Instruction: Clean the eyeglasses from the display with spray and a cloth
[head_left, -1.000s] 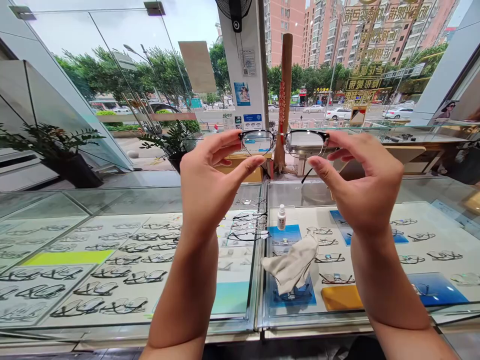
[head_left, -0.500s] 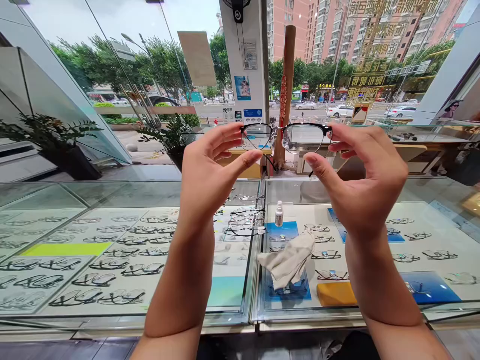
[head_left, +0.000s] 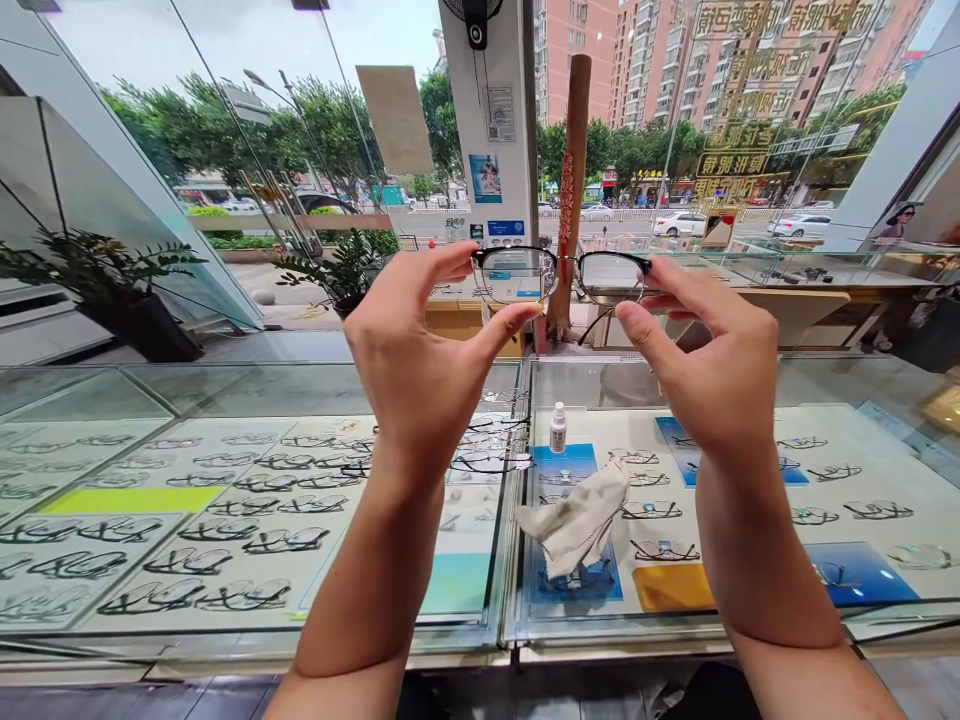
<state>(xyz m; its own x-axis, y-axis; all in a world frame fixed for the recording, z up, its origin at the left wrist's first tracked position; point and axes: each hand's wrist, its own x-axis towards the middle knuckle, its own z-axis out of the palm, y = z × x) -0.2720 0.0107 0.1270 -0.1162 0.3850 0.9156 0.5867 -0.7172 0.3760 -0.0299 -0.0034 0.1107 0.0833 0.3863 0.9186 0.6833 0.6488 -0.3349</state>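
A pair of eyeglasses [head_left: 568, 258] with a black browline and clear lenses is held up level above the counter, its front facing away or toward me, I cannot tell which. My left hand [head_left: 420, 345] grips its left end between the fingertips and thumb. At the right end, my right hand [head_left: 705, 345] pinches the frame near the hinge, thumb below. One dark temple arm shows under the right lens. Below the hands, a crumpled light grey cloth [head_left: 577, 525] lies on the glass counter, and a small white bottle [head_left: 558, 430] stands upright behind it.
Glass display cases [head_left: 510, 600] stretch across the front, with several rows of eyeglasses [head_left: 285, 541] inside. A mustard-yellow case [head_left: 673, 587] sits near the right forearm. Beyond stand potted plants [head_left: 142, 310], a wooden post [head_left: 576, 160] and large windows facing a street.
The eyeglasses have turned slightly, the left lens now looking larger and the right one smaller. My right hand has shifted a little left; my left wrist has rotated.
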